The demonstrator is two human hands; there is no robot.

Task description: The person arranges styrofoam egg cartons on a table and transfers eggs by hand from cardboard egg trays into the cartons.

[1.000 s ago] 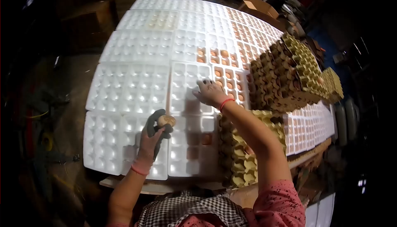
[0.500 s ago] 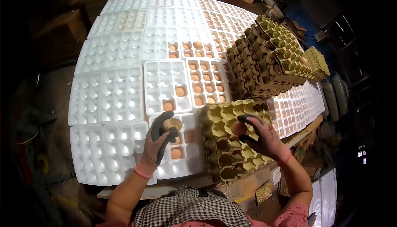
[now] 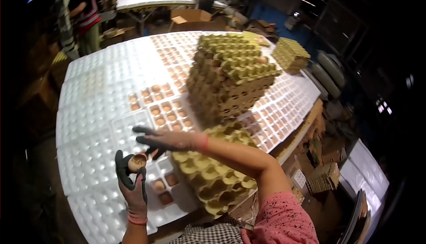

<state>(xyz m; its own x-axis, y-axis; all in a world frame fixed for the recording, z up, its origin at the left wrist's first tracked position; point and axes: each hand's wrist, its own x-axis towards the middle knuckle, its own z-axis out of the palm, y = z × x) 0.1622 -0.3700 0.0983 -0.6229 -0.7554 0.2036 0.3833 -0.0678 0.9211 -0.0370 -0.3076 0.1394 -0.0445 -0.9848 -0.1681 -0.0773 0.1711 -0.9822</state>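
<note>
In the lower left, my left hand (image 3: 133, 188), in a dark-palmed glove, is closed round a brown egg (image 3: 136, 163) with a pale, dirty-looking patch. My right hand (image 3: 167, 140), gloved the same way, reaches left just beyond it, fingers stretched and apart over a white foam tray (image 3: 128, 126). I see no egg between its fingers, though its underside is hidden. Several eggs (image 3: 159, 185) sit in the cups of the nearer foam tray (image 3: 184, 202). Under my right forearm lies a yellowish pulp egg tray (image 3: 213, 166).
A tall stack of pulp trays (image 3: 226, 86) stands on the table, with an egg (image 3: 262, 60) on top. Foam trays holding eggs (image 3: 284, 115) spread right. A smaller pulp-tray stack (image 3: 290, 55) is behind. Two people, one in a reflective vest (image 3: 88, 13), are farther back.
My right hand has swung left across the pulp tray; the egg it held no longer shows. My left hand keeps its egg, now lower left in view. The camera view has tilted up and turned right.
</note>
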